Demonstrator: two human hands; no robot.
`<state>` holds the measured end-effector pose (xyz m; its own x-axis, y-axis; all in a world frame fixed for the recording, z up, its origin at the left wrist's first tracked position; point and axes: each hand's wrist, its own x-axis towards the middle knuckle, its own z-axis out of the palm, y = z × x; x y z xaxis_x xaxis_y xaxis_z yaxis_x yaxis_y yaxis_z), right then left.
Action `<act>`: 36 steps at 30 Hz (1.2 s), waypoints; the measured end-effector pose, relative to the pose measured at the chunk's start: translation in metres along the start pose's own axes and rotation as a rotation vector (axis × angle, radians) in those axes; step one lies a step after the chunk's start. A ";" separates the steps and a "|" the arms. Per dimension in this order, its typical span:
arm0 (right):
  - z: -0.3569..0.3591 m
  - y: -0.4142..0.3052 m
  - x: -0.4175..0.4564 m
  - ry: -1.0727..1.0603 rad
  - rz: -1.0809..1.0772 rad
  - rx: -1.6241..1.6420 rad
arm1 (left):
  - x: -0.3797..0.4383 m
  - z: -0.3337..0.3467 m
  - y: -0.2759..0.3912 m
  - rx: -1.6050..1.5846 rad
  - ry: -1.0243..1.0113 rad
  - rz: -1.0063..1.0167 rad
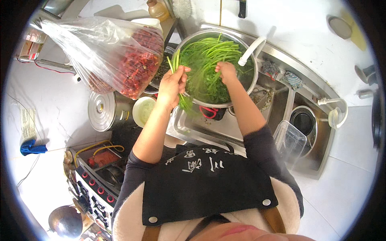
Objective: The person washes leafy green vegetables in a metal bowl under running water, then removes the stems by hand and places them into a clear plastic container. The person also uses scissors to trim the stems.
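A large metal basin (211,105) full of leafy green herbs (208,55), which look like coriander, sits over the sink in front of me. At the basin's left rim, my left hand (173,86) grips a small bunch of the herbs (184,103); pale stems stick out above the fist and leaves hang below. My right hand (226,72) is inside the basin, its curled fingers closed around stems on the right side of the heap. Just beyond that hand, a white faucet spout (254,49) curves over the basin.
Left of the basin hangs a clear plastic bag (138,66) of dried red chillies. Below it stand a lidded metal pot (101,111) and a pale bowl (144,111). A clear plastic container (291,138) rests at the right sink (324,156). A stove (96,189) lies lower left.
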<state>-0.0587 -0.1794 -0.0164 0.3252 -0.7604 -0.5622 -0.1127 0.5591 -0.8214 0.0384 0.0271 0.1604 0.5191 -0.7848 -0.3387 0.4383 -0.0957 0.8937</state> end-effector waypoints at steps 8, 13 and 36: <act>-0.059 0.028 -0.010 0.108 -0.530 -1.390 | 0.028 0.018 -0.017 0.003 -0.095 -0.186; -0.061 0.021 0.003 0.171 -0.468 -1.178 | 0.041 0.044 -0.019 0.099 -0.226 -0.304; -0.040 0.009 -0.020 0.049 -0.476 -0.401 | -0.011 0.066 0.083 -0.210 -0.288 0.568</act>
<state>-0.1039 -0.1722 -0.0166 0.3845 -0.9151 -0.1212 -0.3128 -0.0056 -0.9498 0.0203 -0.0131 0.2577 0.5073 -0.8130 0.2857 0.3035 0.4788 0.8238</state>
